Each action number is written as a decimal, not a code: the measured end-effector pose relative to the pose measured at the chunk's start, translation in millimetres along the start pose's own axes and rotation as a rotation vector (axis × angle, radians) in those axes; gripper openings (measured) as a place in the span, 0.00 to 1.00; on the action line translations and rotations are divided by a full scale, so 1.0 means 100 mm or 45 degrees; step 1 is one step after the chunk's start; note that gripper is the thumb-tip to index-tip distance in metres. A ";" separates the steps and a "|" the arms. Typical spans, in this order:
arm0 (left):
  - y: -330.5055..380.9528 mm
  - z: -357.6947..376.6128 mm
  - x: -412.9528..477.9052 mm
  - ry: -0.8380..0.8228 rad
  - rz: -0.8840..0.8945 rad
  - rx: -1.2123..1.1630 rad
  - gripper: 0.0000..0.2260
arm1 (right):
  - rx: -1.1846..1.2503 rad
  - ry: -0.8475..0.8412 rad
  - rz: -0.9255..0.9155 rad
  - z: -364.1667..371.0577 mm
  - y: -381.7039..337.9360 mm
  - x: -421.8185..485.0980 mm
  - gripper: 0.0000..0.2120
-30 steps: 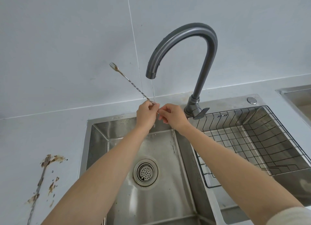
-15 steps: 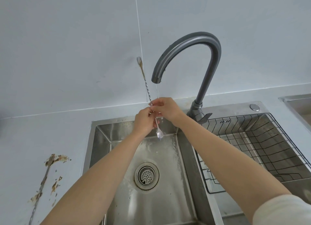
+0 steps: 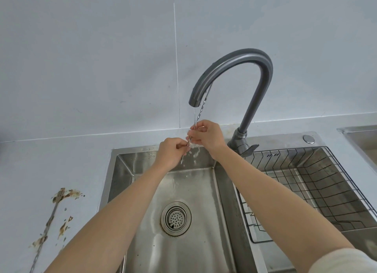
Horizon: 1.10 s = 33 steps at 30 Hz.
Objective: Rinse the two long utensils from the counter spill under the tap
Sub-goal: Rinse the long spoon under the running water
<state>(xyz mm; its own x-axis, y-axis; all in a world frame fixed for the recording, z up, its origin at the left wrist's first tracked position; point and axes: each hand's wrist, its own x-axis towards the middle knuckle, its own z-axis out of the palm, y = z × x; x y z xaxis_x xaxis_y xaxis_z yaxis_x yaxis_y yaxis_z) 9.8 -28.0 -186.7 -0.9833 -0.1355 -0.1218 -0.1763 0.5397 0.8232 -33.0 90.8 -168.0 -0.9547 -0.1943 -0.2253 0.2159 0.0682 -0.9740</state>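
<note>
A long twisted metal utensil (image 3: 201, 109) is held under the thin stream from the grey tap (image 3: 234, 68). Its upper part rises behind the spout, and its lower tip pokes out below my left hand (image 3: 172, 152). My left hand pinches the lower shaft. My right hand (image 3: 206, 135) grips it just above, where the water hits and splashes. A second long utensil (image 3: 48, 223), fork end up, lies on the counter at the left in a brown spill (image 3: 65, 195).
The steel sink (image 3: 114, 170) has a round drain strainer (image 3: 175, 218) in its basin. A black wire rack (image 3: 318, 187) sits in the right basin. Another steel basin edge (image 3: 359, 134) shows at the far right. A tiled wall stands behind.
The utensil's upper end swung from tilted left to leaning right behind the spout. My right hand rose along the shaft, my left hand dropped lower, and the spoon end is hidden now.
</note>
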 end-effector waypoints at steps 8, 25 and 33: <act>0.01 -0.01 -0.03 0.106 0.036 0.033 0.06 | 0.052 0.012 0.066 0.10 -0.02 -0.03 0.12; -0.13 -0.13 -0.16 0.042 0.149 0.157 0.07 | 0.268 0.071 0.104 0.07 0.00 -0.10 0.09; -0.19 -0.19 -0.30 -0.017 0.180 0.179 0.10 | 0.413 0.070 0.108 0.06 -0.01 -0.14 0.08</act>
<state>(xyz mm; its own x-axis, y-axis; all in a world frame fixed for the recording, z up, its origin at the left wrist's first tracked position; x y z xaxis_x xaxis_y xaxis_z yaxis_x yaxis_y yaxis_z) 43.2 -50.4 -187.9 -0.9990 -0.0396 -0.0187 -0.0403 0.6634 0.7472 -18.8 87.6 -164.5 -0.9381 -0.1480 -0.3131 0.3409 -0.2345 -0.9104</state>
